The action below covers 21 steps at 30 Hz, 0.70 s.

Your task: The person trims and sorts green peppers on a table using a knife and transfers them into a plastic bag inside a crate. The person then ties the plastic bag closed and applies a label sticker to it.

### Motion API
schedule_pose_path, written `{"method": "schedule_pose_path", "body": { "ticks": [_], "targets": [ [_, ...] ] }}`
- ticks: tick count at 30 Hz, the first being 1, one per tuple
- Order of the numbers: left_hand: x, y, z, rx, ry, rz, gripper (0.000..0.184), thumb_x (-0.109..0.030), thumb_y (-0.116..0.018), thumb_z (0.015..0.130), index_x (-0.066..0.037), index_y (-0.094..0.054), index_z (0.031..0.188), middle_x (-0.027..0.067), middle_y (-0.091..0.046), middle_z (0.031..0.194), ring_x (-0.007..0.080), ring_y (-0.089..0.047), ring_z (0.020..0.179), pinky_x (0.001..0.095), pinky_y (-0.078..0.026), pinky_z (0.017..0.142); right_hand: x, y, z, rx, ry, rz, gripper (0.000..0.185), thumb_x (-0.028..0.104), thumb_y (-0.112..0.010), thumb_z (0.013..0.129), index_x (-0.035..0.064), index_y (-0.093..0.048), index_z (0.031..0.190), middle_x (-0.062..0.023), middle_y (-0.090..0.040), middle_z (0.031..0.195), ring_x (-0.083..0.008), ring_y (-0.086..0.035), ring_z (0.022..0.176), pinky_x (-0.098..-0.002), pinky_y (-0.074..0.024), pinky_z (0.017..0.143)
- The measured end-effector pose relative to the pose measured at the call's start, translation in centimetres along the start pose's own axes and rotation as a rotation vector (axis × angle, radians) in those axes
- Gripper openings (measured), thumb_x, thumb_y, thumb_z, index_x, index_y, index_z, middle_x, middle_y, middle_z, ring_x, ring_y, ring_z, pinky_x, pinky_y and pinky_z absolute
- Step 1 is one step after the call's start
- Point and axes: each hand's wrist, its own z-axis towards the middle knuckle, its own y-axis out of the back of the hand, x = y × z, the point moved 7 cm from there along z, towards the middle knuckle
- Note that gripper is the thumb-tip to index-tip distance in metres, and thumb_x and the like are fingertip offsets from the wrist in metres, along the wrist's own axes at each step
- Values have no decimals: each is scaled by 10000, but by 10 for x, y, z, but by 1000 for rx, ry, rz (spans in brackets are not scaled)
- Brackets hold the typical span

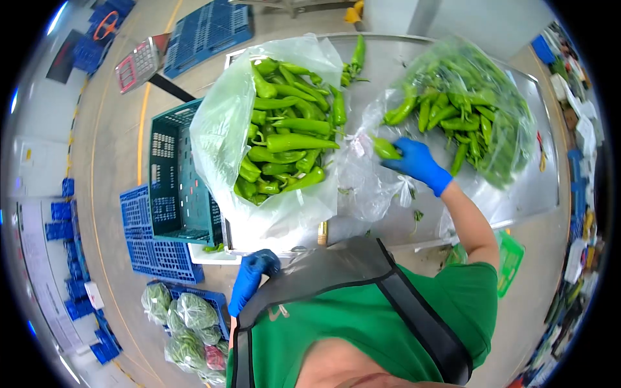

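Observation:
My right hand (420, 164), in a blue glove, holds a green pepper (386, 149) above the metal table between two plastic bags. To its left lies an open bag (220, 139) heaped with large green peppers (292, 141). On the right, a clear bag (511, 123) spills smaller green peppers (475, 129) through its mouth. Down by the table's front edge, against the dark apron, is my left hand (253, 275), also gloved in blue. Its fingers are curled, and what they hold, if anything, is hidden.
The metal table (440, 223) has a raised rim. At its left are a dark green crate (184, 174), blue pallets (155, 226) and a scale display (139, 64) on a post. Bagged vegetables (194, 310) sit at lower left, a light green basket (511, 262) at right.

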Motion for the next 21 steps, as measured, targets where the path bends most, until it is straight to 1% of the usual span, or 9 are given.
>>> {"method": "schedule_pose_path", "body": {
  "ticks": [3, 4, 6, 9, 12, 14, 16, 18, 21],
  "targets": [
    [3, -37, 9, -7, 117, -59, 486, -401, -440, 898, 0, -506, 1166, 89, -594, 994, 167, -564, 897, 298, -463, 788, 71, -2, 86, 87, 240, 470, 539, 370, -746, 680, 63, -593, 1097, -99, -630, 818, -197, -598, 719, -324, -476, 685],
    [-21, -64, 24, 27, 150, -162, 571, -451, -432, 898, -4, -441, 1253, 107, -563, 1107, 181, -544, 993, 327, -455, 829, 63, 1, 129, -27, 96, 528, 614, 374, -763, 656, 59, -561, 1143, -111, -613, 917, -200, -582, 796, -325, -467, 736],
    [5, -79, 54, -30, 311, -607, 818, -608, -459, 825, -7, -270, 1346, 163, -389, 1301, 234, -471, 1111, 404, -432, 871, 66, 41, 169, -676, 208, 157, 716, 375, -777, 618, 70, -507, 1206, -176, -552, 1109, -269, -565, 943, -355, -459, 782],
    [18, -81, 96, -262, 563, -875, 1100, -739, -531, 664, -61, -84, 1405, 178, -257, 1380, 323, -397, 1195, 549, -362, 925, 35, 1, 248, -819, 250, 107, 651, 322, -751, 634, 29, -509, 1162, -196, -557, 1105, -315, -561, 973, -386, -447, 833],
    [13, -54, 116, -503, 339, -826, 736, -560, -536, 803, -19, -358, 1269, 129, -408, 1260, 256, -426, 1113, 471, -312, 938, 24, 10, 307, -623, 123, 333, 458, 220, -696, 670, 9, -561, 1053, -189, -609, 988, -314, -592, 900, -385, -460, 819],
    [2, -26, 112, -672, -70, -785, 328, -258, -508, 874, -22, -529, 1101, 97, -570, 1059, 204, -528, 980, 357, -388, 895, 29, 26, 326, -576, 135, 475, 329, 154, -661, 682, 10, -599, 972, -174, -635, 898, -294, -613, 835, -367, -475, 778],
    [-21, -22, 90, -549, -378, -792, 241, -173, -477, 881, -13, -566, 1038, 93, -600, 987, 190, -562, 916, 307, -439, 841, 33, 29, 349, -637, 296, 633, 231, 99, -629, 683, 11, -627, 896, -153, -651, 811, -266, -627, 775, -345, -487, 730],
    [-41, -36, 78, -501, -378, -1007, 195, -126, -467, 882, 10, -567, 978, 89, -591, 947, 166, -559, 884, 308, -455, 808, 51, 40, 366, -506, 279, 998, 162, 75, -632, 697, 14, -643, 847, -100, -644, 805, -188, -602, 744, -299, -474, 685],
    [-106, -4, 50, -356, -683, -805, 156, -152, -454, 888, -20, -538, 891, 65, -529, 797, 164, -510, 754, 291, -424, 751, 108, 77, 398, -361, 302, 1249, 135, 77, -641, 706, 17, -649, 826, -62, -633, 782, -152, -568, 700, -287, -462, 645]
  ]
}}
